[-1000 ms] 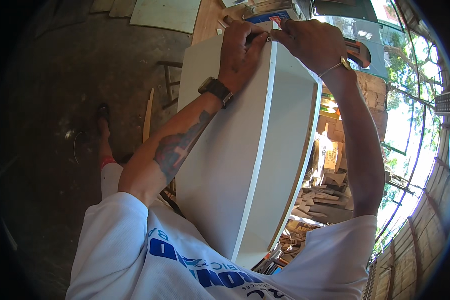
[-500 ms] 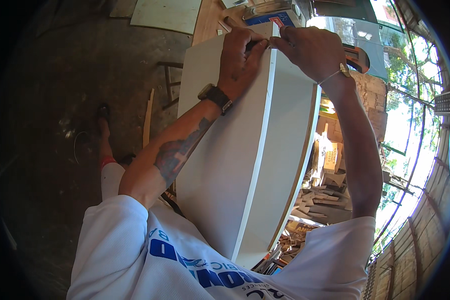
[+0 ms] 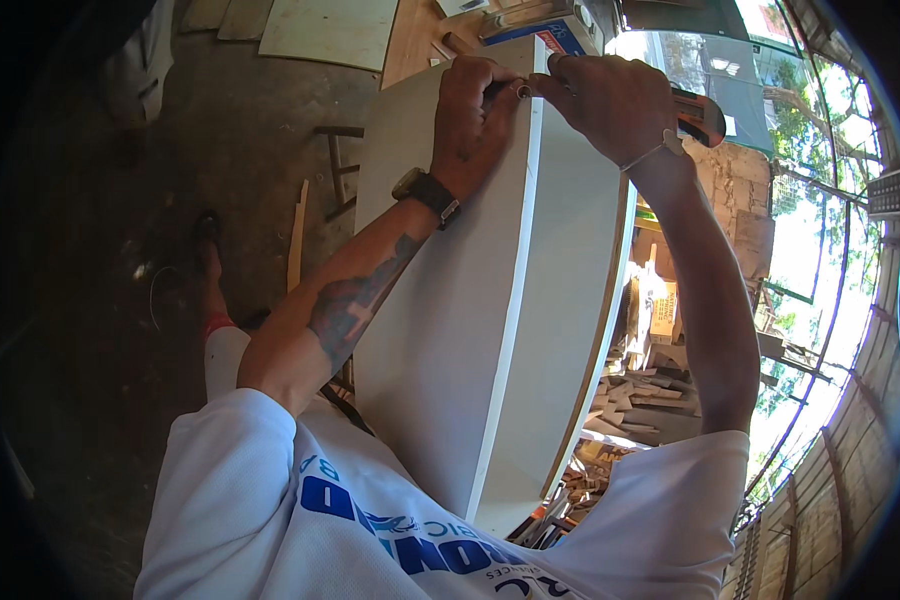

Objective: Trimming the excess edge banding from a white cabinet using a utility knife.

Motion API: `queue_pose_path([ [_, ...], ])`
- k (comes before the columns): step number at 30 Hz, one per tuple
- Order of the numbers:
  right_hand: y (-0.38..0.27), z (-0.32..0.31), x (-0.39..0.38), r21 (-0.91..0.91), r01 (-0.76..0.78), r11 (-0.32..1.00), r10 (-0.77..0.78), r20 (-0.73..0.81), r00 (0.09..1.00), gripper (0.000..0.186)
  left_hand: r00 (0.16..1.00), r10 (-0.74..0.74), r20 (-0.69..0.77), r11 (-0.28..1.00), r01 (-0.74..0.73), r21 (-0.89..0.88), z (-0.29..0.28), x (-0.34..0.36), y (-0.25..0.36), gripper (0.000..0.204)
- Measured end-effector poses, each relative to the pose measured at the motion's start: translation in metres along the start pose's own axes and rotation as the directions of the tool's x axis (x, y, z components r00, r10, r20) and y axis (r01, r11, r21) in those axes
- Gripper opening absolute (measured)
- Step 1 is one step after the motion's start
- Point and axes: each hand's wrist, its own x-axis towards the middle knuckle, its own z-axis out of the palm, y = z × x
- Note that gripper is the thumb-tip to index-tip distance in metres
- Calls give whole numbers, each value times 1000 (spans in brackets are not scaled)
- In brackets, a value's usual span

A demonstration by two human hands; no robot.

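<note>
A long white panelled box or cabinet (image 3: 440, 270) stands on end in front of me, its pale edge running away from me. My left hand (image 3: 473, 115) is closed at the far end of that edge, thumb and fingers pinched together. A tiny curled bit (image 3: 523, 91) shows at its fingertips, too small to name. Just right of it, my right hand (image 3: 610, 108) is closed with its fingertips at the same corner. An orange and black utility knife (image 3: 700, 118) sticks out behind the right hand, which grips it; its blade is hidden.
Beyond the corner, a blue and white carton (image 3: 545, 38) lies on a wooden surface (image 3: 410, 45). Wood offcuts (image 3: 645, 400) are heaped to the right. On the left floor are a dark wooden frame (image 3: 338, 165), a thin wood strip (image 3: 296, 235) and a leg (image 3: 213, 270).
Both hands have shifted slightly left along with the view, the right hand carrying the knife. The tiny curl at the left fingertips shows more clearly. A pale blurred shape has appeared at the upper left.
</note>
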Motion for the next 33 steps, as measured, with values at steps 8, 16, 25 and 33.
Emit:
queue_pose_path([
  [8, 4, 5, 9, 28, -61, 998, 62, -29, 998, 41, 1000, 27, -16, 999, -27, 24, 2, 10, -4, 10],
  [16, 0, -2, 3, 28, -55, 998, 56, -47, 997, 40, 999, 37, -13, 998, -36, 45, -4, 5, 6, 11],
  [25, 9, 10, 12, -75, -69, 995, 64, -76, 995, 39, 999, 41, -11, 999, -40, 37, 2, 14, -1, 10],
  [33, 1, 2, -1, -23, 12, 1000, -15, -142, 990, 35, 1000, 28, -14, 999, -28, 23, -3, 4, 6, 10],
])
